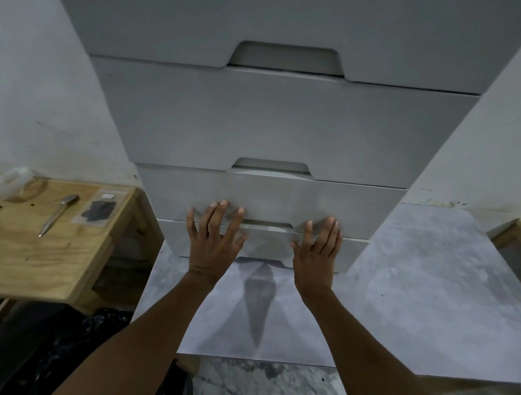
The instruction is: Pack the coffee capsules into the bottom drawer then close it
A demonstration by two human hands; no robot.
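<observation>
Four drawer fronts (272,122) were counted; two hands (211,243); on the wooden bench (23,260), one metal tool (57,214), one clear pouch (97,208), one white jug (9,181).

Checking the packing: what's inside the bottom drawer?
Nothing inside shows. The bottom drawer looks shut, left hand and right hand flat against the drawer unit; any contents are hidden.

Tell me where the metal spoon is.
In the head view, the metal spoon lies at left on the wooden table, just left of a clear pouch with dark contents.
</observation>
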